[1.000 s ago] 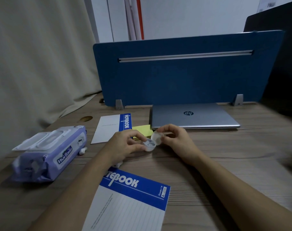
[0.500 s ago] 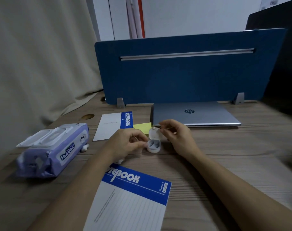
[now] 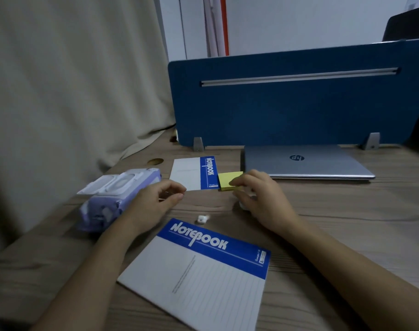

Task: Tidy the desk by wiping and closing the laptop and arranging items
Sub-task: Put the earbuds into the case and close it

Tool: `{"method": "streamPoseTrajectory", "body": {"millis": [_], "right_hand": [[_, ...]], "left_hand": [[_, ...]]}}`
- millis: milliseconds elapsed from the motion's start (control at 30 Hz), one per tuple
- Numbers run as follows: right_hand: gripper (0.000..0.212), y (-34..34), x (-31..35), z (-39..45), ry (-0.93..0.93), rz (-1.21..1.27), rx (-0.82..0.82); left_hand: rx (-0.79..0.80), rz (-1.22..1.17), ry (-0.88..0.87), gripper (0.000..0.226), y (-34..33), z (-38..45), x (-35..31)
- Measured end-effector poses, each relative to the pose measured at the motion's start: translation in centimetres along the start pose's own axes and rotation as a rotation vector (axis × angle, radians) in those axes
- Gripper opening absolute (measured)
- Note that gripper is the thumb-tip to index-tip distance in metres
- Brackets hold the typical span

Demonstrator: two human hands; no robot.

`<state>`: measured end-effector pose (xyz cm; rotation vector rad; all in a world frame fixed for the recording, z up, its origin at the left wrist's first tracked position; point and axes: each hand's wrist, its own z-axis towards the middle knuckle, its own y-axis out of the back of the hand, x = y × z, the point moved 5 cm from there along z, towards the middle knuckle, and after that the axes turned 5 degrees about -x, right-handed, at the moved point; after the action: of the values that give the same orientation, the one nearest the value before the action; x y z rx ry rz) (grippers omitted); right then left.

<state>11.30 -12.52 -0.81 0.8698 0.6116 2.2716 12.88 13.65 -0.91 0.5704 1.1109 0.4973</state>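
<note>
While the left hand (image 3: 159, 199) hovers loosely curled, empty, the right hand (image 3: 258, 197) covers something white – grip unclear; collect the loose earbud (image 3: 202, 219) at frame centre, pinching gently.

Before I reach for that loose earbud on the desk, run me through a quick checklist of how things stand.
1. Laptop lid closed: ok.
2. Loose earbud reachable: ok; it lies on the desk between both hands, just beyond the near notebook.
3. Left hand free: cannot tell; its fingers are curled, thumb near forefinger.
4. Right hand free: cannot tell; it covers something white on the desk.
5. Wipes pack lid closed: not ok; the flap is open.
</note>
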Motion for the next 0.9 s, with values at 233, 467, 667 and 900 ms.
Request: {"method": "streamPoseTrajectory", "body": {"millis": [233,467,667,900], "right_hand": [[0.022,-2.8,3.2,-0.4,0.135,-0.045,0.272],[0.031,-5.7,5.0,-0.2,0.220,-0.024,0.450],[0.034,-5.2,4.1,-0.2,0.179,-0.021,0.430],[0.032,0.5,0.4,0.3,0.034,0.029,0.200]], "left_hand": [[-0.058,-0.088,0.025,0.012,-1.0,-0.6,-0.3],[-0.135,-0.170,0.064,0.011,-1.3,-0.1,0.5],[-0.140,-0.206,0.119,0.011,-1.7,0.4,1.5],[-0.145,-0.212,0.145,0.013,-1.7,0.6,2.6]]}}
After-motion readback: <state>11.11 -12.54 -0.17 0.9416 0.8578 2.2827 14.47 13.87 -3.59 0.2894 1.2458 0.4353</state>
